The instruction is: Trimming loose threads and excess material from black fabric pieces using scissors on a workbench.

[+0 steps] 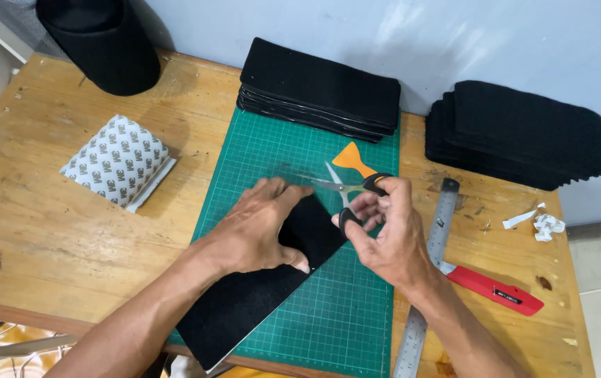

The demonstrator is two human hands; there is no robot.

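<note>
My left hand (pixel 258 227) presses flat on a long black felt strip (pixel 244 301) that lies slantwise on the green cutting mat (pixel 342 308). My right hand (pixel 384 234) grips a pair of scissors (pixel 346 190) with black and orange handles. The blades are parted and point left, just beyond the strip's far end. An orange scraper (pixel 351 157) lies on the mat right behind the scissors.
Two stacks of black felt strips (pixel 318 87) (pixel 517 133) stand at the back, and a black roll (pixel 101 42) at the back left. A patterned sheet stack (pixel 117 161) lies left. A steel ruler (pixel 430 273), a red utility knife (pixel 493 288) and paper scraps (pixel 545 225) lie right.
</note>
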